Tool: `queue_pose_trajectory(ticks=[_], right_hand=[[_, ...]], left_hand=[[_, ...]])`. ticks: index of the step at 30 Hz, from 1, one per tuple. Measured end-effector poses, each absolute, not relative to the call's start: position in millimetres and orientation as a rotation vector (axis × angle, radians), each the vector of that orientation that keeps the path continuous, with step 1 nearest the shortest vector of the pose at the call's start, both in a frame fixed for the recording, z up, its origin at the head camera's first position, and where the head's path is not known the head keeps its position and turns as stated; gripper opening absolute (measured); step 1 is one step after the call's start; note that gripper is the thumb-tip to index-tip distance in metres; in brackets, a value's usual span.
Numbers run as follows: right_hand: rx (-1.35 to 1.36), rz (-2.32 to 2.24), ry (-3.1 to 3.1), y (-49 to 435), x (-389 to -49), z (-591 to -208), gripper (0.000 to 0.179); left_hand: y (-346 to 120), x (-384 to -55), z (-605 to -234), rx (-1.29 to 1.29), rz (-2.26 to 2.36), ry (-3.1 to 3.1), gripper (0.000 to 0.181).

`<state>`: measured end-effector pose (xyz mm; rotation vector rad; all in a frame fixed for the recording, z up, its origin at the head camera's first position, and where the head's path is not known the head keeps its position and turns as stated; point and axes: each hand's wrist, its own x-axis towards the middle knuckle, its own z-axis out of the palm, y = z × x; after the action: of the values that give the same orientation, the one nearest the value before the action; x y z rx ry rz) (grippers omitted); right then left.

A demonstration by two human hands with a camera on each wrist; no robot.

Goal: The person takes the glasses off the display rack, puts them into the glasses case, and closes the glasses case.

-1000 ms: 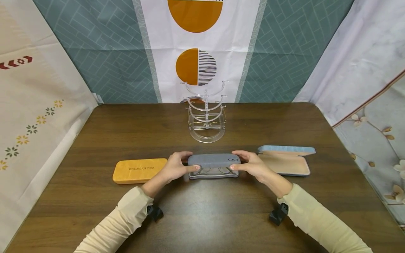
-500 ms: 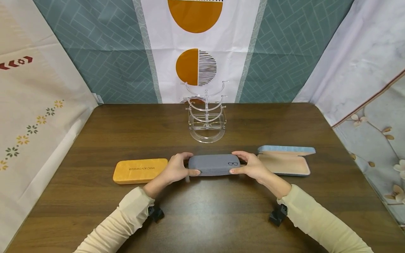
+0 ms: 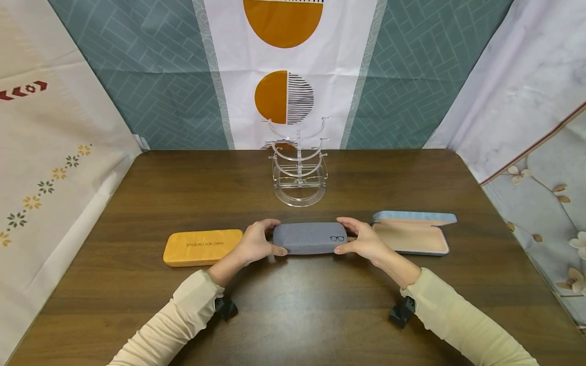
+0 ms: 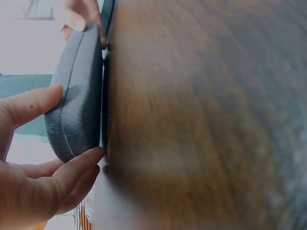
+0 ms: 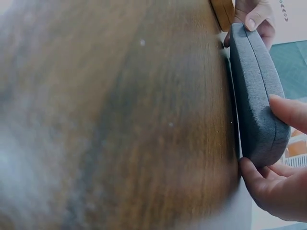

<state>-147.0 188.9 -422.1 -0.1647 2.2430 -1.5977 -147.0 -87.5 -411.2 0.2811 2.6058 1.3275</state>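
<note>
Neatly closed, the grey case (image 3: 306, 238) bears a small glasses print (image 3: 337, 238) and lies between left hand (image 3: 257, 243) and right hand (image 3: 364, 241), gripped at both ends.

Sleeved forearms (image 3: 176, 310) slanted toward the far edge of the surface (image 3: 302, 315); left hand (image 3: 257, 244) and right hand (image 3: 365, 241) faced each other, thumbs (image 4: 41, 101) opposing curved fingers (image 5: 259, 184).

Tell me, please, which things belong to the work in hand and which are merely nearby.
In the work:
gray glasses case, closed
left hand and right hand, gripping its ends

Apparently just nearby:
yellow glasses case, closed
blue glasses case, open
clear display stand
</note>
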Motion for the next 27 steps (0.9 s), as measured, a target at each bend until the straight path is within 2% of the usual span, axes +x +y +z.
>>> queue_pose_trajectory(ticks=[27], right_hand=[[-0.184,-1.635,2.218,188.7,-144.9,-423.4,0.075]], left_hand=[[-88.6,-143.4,-411.7,0.334,1.36,2.51,0.073]])
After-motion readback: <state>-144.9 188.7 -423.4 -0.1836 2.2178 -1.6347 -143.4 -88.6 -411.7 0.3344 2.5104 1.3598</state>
